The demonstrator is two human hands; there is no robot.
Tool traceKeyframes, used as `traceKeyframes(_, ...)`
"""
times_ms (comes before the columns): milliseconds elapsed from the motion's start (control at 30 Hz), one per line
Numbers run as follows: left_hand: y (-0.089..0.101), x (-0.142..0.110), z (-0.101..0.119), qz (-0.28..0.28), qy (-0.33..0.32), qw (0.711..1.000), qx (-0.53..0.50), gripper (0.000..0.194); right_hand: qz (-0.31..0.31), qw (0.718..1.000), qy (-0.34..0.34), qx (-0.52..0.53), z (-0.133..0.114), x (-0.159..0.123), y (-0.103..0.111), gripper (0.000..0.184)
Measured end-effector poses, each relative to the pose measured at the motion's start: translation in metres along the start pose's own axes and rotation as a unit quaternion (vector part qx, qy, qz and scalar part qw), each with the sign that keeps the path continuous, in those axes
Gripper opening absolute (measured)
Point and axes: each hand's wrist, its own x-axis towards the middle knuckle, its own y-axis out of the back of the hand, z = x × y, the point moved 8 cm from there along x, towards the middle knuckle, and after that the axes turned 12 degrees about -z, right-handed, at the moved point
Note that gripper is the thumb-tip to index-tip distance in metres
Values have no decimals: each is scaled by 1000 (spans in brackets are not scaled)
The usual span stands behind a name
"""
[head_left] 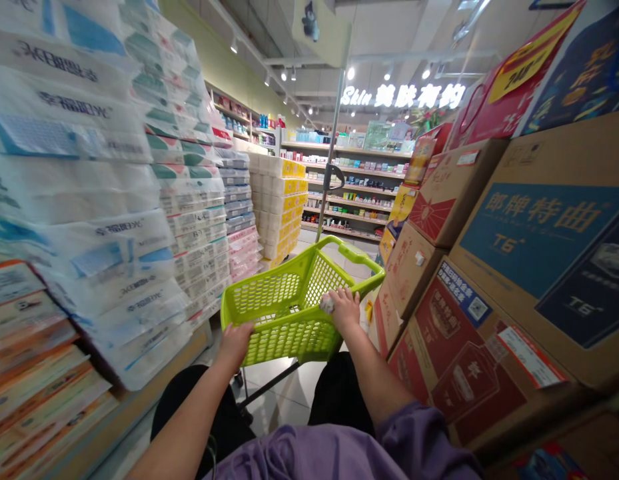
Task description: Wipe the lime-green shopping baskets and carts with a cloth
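Note:
A lime-green shopping cart with a lattice basket stands in front of my knees, on a dark metal frame. My left hand is closed around the near left part of its rim. On the right side rim, my right hand is closed with its fingers over the edge. A small crumpled whitish thing shows at the fingers of my right hand; I cannot make out what it is. Through the lattice, the basket seems to hold nothing I can make out.
Tall stacks of plastic-wrapped tissue packs line the left. Cardboard cartons are piled close on the right. A metal pole rises beyond the cart. Shelves of small goods stand at the back, past a tiled floor.

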Motion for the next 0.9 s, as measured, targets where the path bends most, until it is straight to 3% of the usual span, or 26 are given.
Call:
traceKeyframes(133,-2,6,-22,-11,-1,1000,-2,38,11,1000,-2,18,15,6,17,41)
traceKeyframes(267,1,8,-36,21,36,999,31,37,6,998,43,42,-12,9,9,33)
traceKeyframes(333,4,8,-26,57,41,996,56,40,-10,996,77,41,-39,9,-2,30)
traceKeyframes(467,4,9,23,93,-23,992,80,47,-35,989,136,36,-92,3,-23,29)
traceKeyframes(567,5,8,41,109,-18,990,84,52,-39,986,161,29,-109,-2,-24,30)
traceKeyframes(667,4,6,39,111,-4,990,90,59,-41,989,138,20,-92,-1,-9,29)
traceKeyframes(900,5,3,30,119,0,991,67,63,-66,995,32,69,-4,16,42,44)
